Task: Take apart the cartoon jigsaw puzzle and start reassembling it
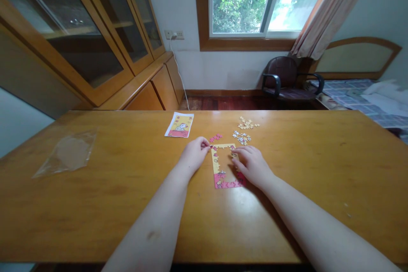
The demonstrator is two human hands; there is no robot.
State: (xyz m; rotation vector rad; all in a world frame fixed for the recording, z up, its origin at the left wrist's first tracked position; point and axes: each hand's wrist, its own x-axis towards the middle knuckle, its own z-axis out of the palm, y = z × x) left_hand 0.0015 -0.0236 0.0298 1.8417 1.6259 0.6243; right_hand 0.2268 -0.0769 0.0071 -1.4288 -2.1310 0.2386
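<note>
A jigsaw puzzle border (215, 165) lies on the table, yellow along its upper part and pink at the bottom, with bare wood showing inside it. At its upper left corner is my left hand (194, 154), thumb and fingertips pinched together; whatever is between them is too small to make out. My right hand (253, 165) rests over the border's right side, fingers apart and tips touching the pieces there, covering part of that edge. Just above the border lie a few loose pink pieces (216, 137). White patterned pieces (242, 137) and yellow pieces (248, 123) form two small piles farther back.
A picture card (179, 125) with a white animal on yellow and pink lies back left. Toward the left edge is a clear plastic bag (68, 153). The wooden table (134, 221) reaches a glass-door cabinet (105, 51); an office chair (283, 76) stands beyond.
</note>
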